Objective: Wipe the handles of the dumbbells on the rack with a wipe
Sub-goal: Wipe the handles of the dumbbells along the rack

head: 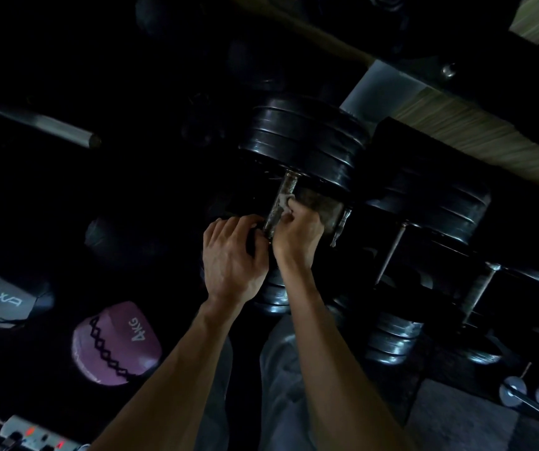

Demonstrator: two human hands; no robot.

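On the dumbbell handle (pixel 280 203), right hand (pixel 297 231) seemingly pinches wipe (pixel 286 203)

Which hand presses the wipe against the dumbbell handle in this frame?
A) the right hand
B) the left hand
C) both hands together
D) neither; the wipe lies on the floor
A: the right hand pinches the pale wipe against the metal handle, while the left hand grips the dumbbell's near end with no wipe.
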